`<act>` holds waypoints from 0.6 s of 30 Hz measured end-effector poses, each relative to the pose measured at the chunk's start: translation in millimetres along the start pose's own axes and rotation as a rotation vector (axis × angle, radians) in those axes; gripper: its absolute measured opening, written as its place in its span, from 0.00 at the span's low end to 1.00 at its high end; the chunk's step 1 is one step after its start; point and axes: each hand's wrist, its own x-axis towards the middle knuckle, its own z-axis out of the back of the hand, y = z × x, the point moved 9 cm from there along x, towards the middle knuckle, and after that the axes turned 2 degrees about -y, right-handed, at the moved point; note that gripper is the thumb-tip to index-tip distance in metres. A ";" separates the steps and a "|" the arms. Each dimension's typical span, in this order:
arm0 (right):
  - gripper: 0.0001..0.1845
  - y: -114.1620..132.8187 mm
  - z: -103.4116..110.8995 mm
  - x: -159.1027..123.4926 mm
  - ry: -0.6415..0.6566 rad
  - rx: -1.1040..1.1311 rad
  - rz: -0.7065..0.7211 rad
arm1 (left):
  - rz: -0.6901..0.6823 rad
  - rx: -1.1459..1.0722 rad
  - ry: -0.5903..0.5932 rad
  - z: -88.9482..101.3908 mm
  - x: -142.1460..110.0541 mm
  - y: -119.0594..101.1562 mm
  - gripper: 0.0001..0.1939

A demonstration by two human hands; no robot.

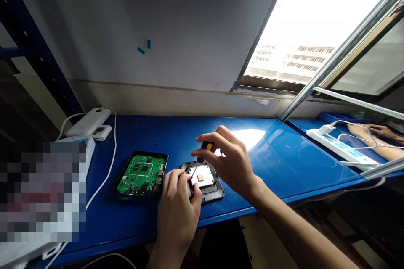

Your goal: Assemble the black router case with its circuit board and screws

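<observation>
My right hand (pixel 232 159) pinches the black-and-yellow handle of a small screwdriver (pixel 207 146) between thumb and fingers. Its thin shaft slants down to the left, toward a corner of a white plate (pixel 205 180) with a small tan pad in its middle. That plate sits inside a black plastic cover (pixel 217 192) lying on the table. Gripping the cover's left side is my left hand (pixel 179 197), its fingertips near the screwdriver tip and its thumb at the plate's edge. The exact tip contact is hidden by the fingers. Left of this hand lies a green circuit board (pixel 142 172) in a black case half.
The blue table (pixel 252 168) runs along a wall under a window. White boxes and a power bank (pixel 90 122) with a cable (pixel 110 164) stand at left. Beyond a metal frame (pixel 303 88) at right are a power strip (pixel 342 147) and another person's hands (pixel 366 132).
</observation>
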 end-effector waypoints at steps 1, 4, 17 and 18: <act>0.14 -0.8 -1.0 -1.0 0.003 -0.018 0.005 | -0.002 0.000 -0.001 0.2 -0.1 -0.2 0.05; 0.18 0.2 -3.9 -5.8 0.058 0.020 0.031 | -0.003 0.001 -0.003 0.3 -0.3 -0.3 0.04; 0.11 1.9 0.0 -2.8 0.025 0.018 -0.013 | 0.003 0.006 -0.006 1.2 0.1 -0.1 0.05; 0.13 2.9 -0.4 -3.0 0.056 0.054 -0.006 | 0.003 0.007 -0.008 1.2 0.0 0.1 0.05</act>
